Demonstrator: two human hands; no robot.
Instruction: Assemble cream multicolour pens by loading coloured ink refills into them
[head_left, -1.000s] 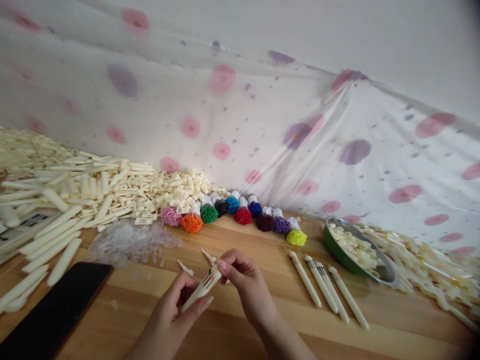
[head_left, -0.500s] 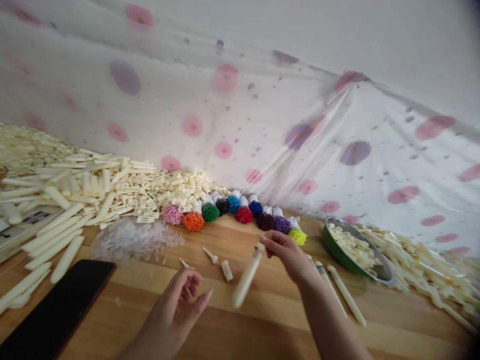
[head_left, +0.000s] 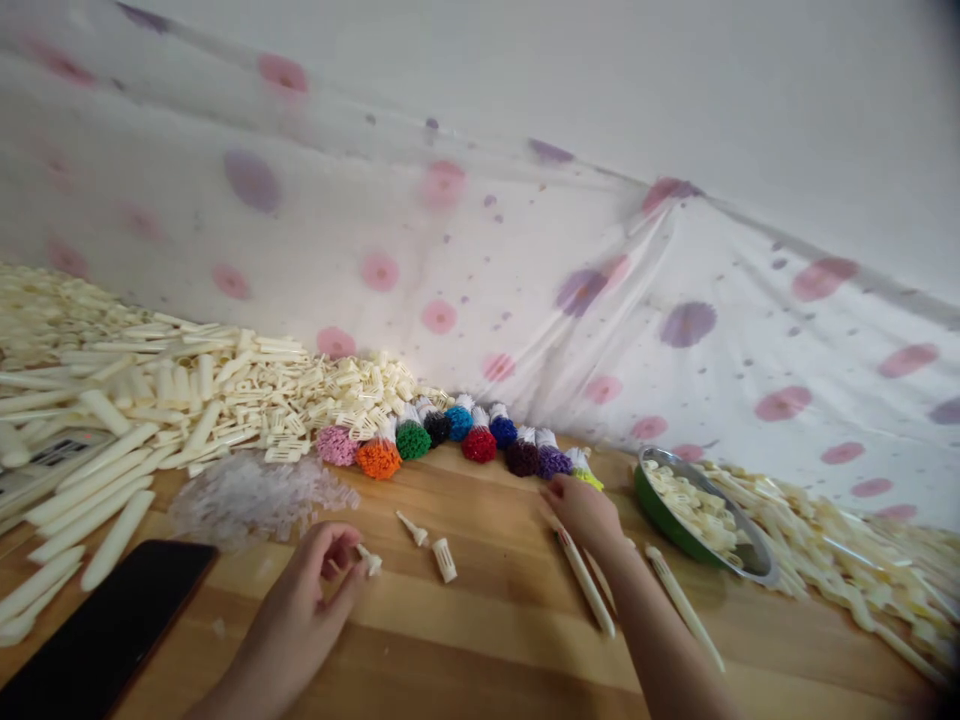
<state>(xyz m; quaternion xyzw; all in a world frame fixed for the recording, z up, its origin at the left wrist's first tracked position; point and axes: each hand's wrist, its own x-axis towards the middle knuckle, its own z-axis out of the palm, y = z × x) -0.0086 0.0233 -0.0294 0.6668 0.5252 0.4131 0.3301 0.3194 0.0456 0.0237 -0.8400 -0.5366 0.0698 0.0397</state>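
Note:
My left hand (head_left: 304,595) is closed, pinching a small cream plastic pen piece (head_left: 370,561) between thumb and fingertips. A slim pointed cream piece (head_left: 412,528) and a slotted cream piece (head_left: 444,560) lie on the wood to its right. My right hand (head_left: 583,515) is low over the table, its fingertips beside the purple-tipped refill bundle (head_left: 553,458) and in front of the yellow-tipped one (head_left: 589,477). Those fingers are blurred, and whether they hold anything is unclear. Just below them lies a cream pen (head_left: 586,588), with another pen (head_left: 684,608) right of my wrist.
Cream tubes (head_left: 90,500) and slotted parts (head_left: 292,400) are heaped at left, near clear plastic bits (head_left: 255,497) and a black phone (head_left: 112,630). More refill bundles (head_left: 379,457) line the back. At right, a green bowl (head_left: 660,520) of parts stands by piled pieces (head_left: 817,540).
My right hand has let go of the pen, which now lies on the table, and moved toward the refill bundles. My left hand has picked up the small pen piece.

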